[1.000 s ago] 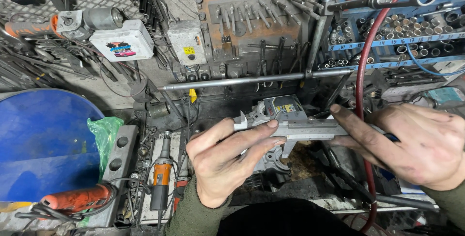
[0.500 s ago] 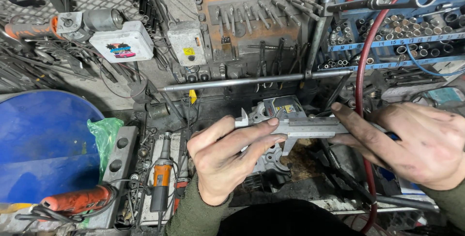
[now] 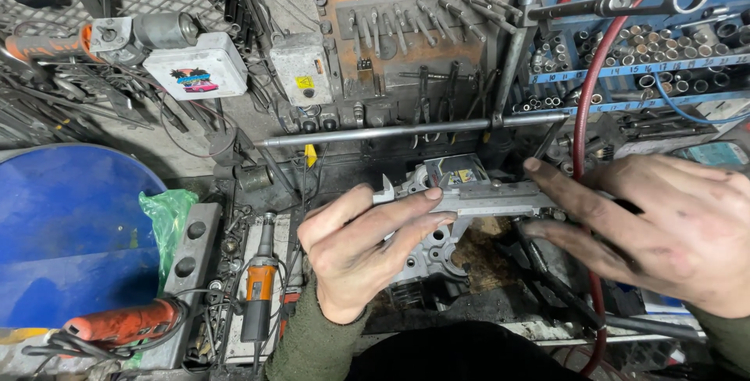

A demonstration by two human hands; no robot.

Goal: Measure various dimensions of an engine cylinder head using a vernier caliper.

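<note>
Steel rod [image 3: 406, 130] and red hose [image 3: 582, 139] hem the hands.

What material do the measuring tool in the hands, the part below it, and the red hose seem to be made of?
The caliper, held by the left hand and right hand, looks like brushed steel: grey with a dull sheen. The housing under it seems to be cast aluminium: pale, matt, with bored holes. The red hose is probably rubber or plastic: it bends smoothly and looks slightly glossy.
</note>
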